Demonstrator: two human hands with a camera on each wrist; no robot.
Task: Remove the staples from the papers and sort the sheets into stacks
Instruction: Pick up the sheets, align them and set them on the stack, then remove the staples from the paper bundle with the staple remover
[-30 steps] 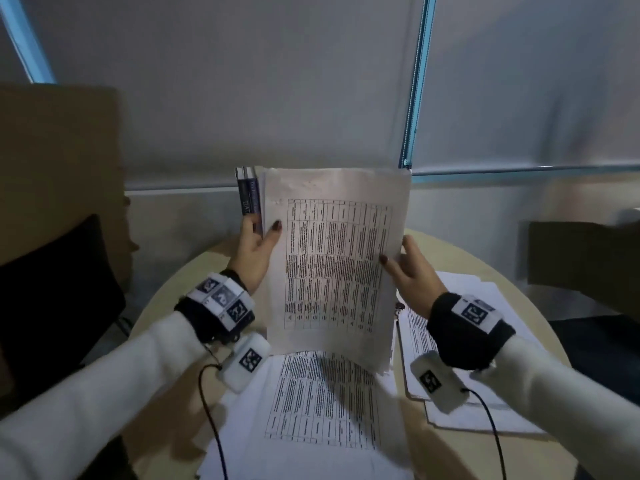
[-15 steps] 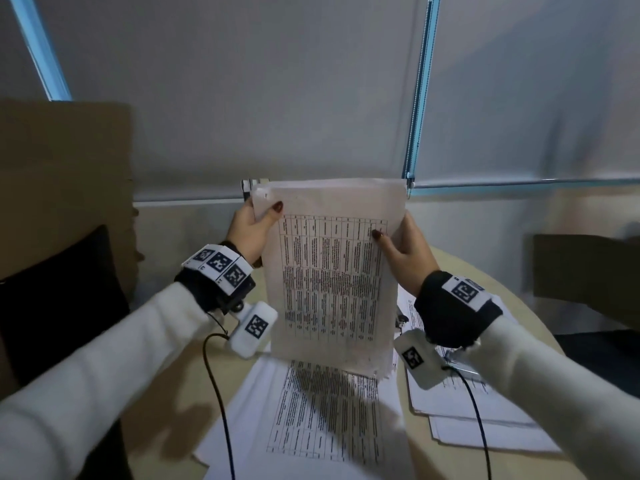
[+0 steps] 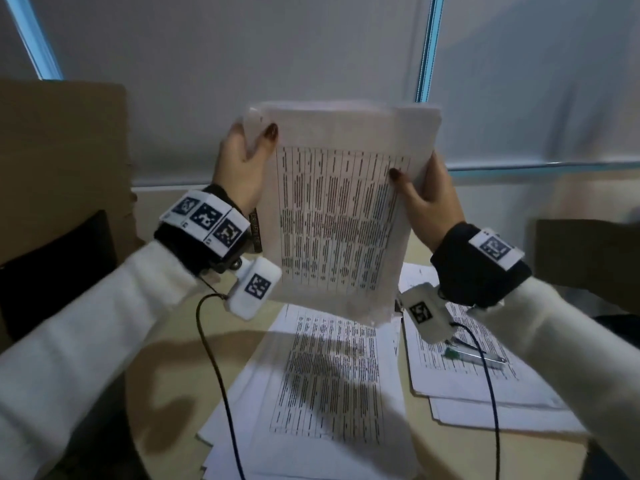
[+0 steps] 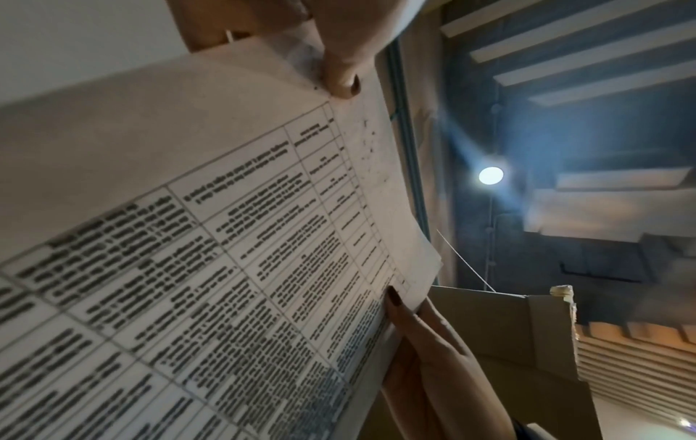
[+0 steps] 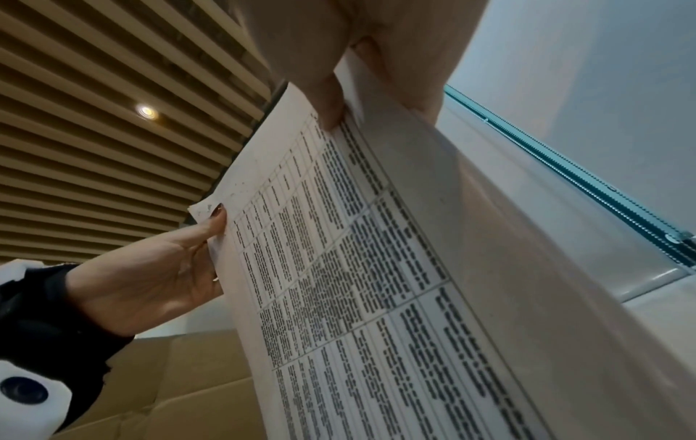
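Round beige table (image 3: 166, 393) — paper stacks (image 3: 332, 386), grey blinds (image 3: 242, 57), cardboard box (image 3: 62, 140)

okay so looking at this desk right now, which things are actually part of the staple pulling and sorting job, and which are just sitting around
Part of the job:
- held sheaf of sheets, upright, gripped by left hand and right hand
- centre stack on the table
- right stack
- green-tipped tool lying on the right stack, possibly the staple remover

Just lying about:
- cardboard box
- dark chair
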